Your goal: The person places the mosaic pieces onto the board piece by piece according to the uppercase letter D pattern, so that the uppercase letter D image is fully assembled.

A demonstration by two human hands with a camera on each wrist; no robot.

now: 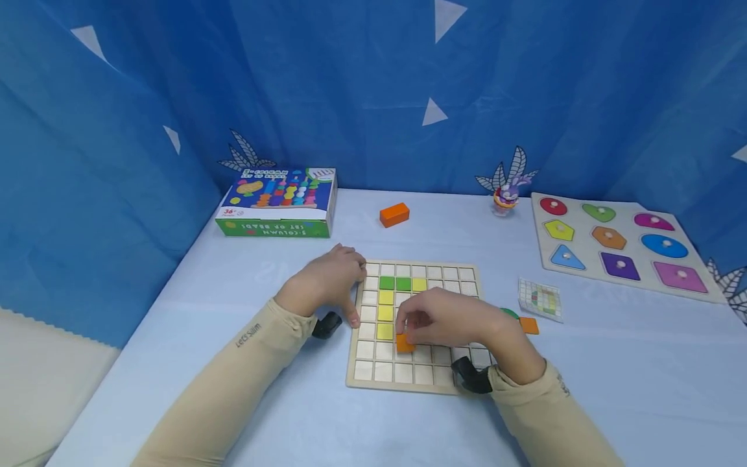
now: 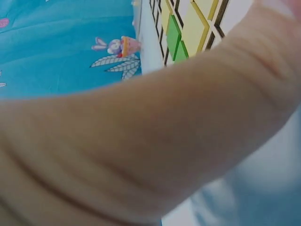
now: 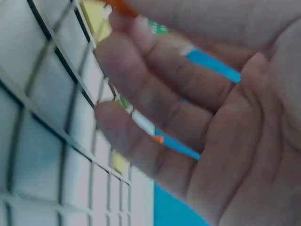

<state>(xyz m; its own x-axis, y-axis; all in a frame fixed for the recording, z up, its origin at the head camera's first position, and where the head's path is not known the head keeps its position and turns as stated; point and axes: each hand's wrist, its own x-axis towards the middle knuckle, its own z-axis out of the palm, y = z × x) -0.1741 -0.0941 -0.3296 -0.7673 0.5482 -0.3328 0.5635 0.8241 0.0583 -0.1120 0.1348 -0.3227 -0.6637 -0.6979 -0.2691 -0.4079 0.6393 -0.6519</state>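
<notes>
A wooden grid board (image 1: 363,370) lies flat on the table. My left hand (image 1: 327,279) rests at its left edge, with the thumb lower down and the fingers by the top corner. Between thumb and fingertips my right hand (image 1: 452,316) pinches an orange square tile (image 1: 404,344), low over the column of yellow tiles (image 1: 385,312). Two green tiles (image 1: 395,283) and another yellow tile (image 1: 419,285) sit in cells of an upper row. In the left wrist view a large, blurred digit (image 2: 155,127) covers much of the board.
Right of the board lie a loose orange tile (image 1: 528,325), a green piece (image 1: 510,312) and a pattern card (image 1: 541,299). Farther back stand a bead-set box (image 1: 274,201), an orange block (image 1: 394,215), a small figurine (image 1: 505,196) and a shape puzzle board (image 1: 636,277).
</notes>
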